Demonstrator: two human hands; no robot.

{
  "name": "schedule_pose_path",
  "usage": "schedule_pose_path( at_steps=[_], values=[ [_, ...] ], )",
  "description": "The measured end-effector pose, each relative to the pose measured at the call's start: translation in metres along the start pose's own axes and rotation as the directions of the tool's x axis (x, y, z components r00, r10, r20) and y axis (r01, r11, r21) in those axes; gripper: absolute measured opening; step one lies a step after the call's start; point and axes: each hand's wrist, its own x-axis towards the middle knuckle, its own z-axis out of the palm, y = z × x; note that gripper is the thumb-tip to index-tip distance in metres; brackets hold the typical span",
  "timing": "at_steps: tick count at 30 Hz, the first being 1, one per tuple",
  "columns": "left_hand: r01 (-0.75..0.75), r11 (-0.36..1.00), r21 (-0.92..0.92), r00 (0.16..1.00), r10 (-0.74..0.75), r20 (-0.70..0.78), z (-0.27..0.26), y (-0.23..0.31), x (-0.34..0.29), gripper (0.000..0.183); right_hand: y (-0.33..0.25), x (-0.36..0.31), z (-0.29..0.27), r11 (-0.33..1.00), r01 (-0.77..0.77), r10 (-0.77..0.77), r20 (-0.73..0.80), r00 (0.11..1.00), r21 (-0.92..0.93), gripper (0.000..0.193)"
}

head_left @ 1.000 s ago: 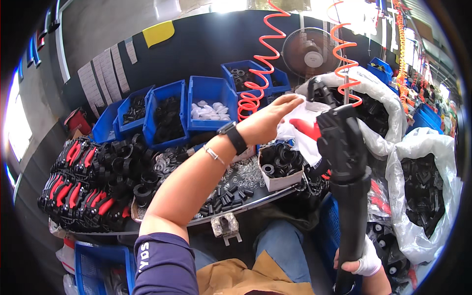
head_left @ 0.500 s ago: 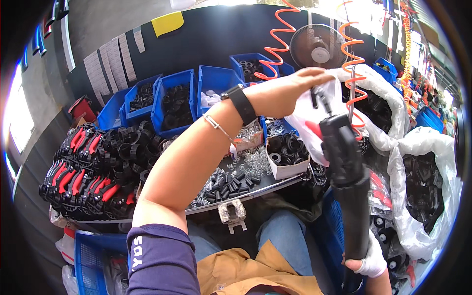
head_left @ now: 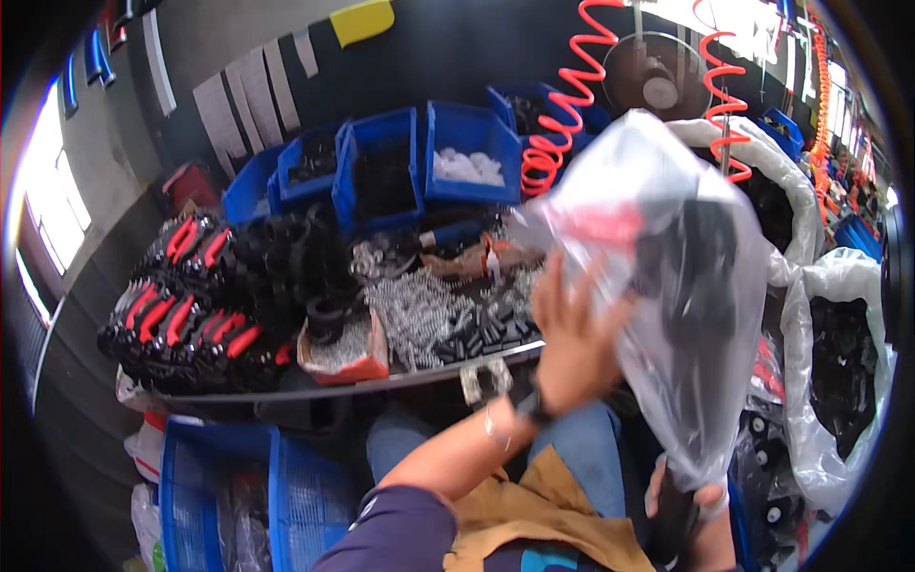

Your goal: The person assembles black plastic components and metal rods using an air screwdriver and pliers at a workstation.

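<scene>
A clear plastic bag (head_left: pixel 710 381) now covers most of a long black tool (head_left: pixel 701 257) with a tubular body. Its red part (head_left: pixel 600 224) shows through the film. Around the black shaft at the bag's narrow lower end, my right hand (head_left: pixel 710 503), wrapped in white, is closed. My left hand (head_left: pixel 579 334), with a dark band at the wrist, is up against the bag's left side. Its fingers are spread and slightly blurred; whether they press the film I cannot tell.
On the bench lie springs (head_left: pixel 415 310), short black tubes (head_left: pixel 486 329), a small box of springs (head_left: pixel 348 353) and black-and-red tool parts (head_left: pixel 157 315). Blue bins (head_left: pixel 381 172) line the back. Coiled orange hoses (head_left: pixel 572 105) hang above. Bag-lined containers (head_left: pixel 839 372) stand right; blue crates (head_left: pixel 224 486) sit low left.
The plastic bag, bunched near the tool's top before, now hangs down over it. My left hand has come down from the top to the bag's side. My right hand keeps its hold below.
</scene>
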Motion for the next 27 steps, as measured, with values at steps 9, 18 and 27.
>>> schedule_pose_path(
  at_steps=[9,18,27],
  values=[
    [0.346,0.938,0.007,0.938,-0.345,-0.037,0.002,-0.069,-0.012,0.036,-0.014,0.119,0.053,0.934,0.304,-0.33,0.123,0.936,0.188,0.077],
    [-0.222,0.896,-0.385,0.817,0.386,0.429,-0.136,0.039,-0.094,0.014,-0.015,0.15,0.095,0.91,0.392,-0.398,0.022,0.917,0.132,0.052],
    [0.65,0.432,-0.625,0.624,-0.773,0.115,-0.202,-0.028,-0.079,0.078,0.122,0.202,0.211,0.866,0.185,0.063,0.47,0.881,-0.464,0.043]
  ],
)
